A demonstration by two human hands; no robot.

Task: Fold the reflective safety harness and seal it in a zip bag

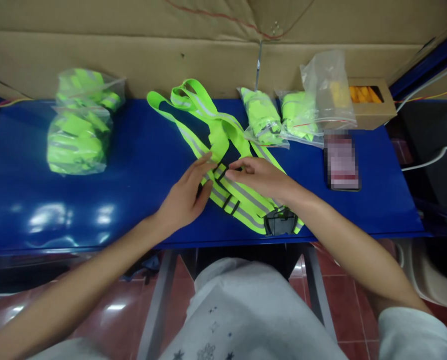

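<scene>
A neon-green reflective strap vest (223,135) with grey stripes lies spread across the blue table (133,165). Its black buckle (281,222) rests near the table's front edge. My left hand (187,195) lies on the vest's middle, fingers pressing the straps. My right hand (259,177) pinches a strap beside a small black slider, close to my left fingertips.
A stack of bagged green vests (78,127) sits at the left. Two more bagged vests (279,117) and an empty clear bag (330,92) lie at the back right, by a cardboard box (371,102) and a phone (341,161). Cardboard lines the back wall.
</scene>
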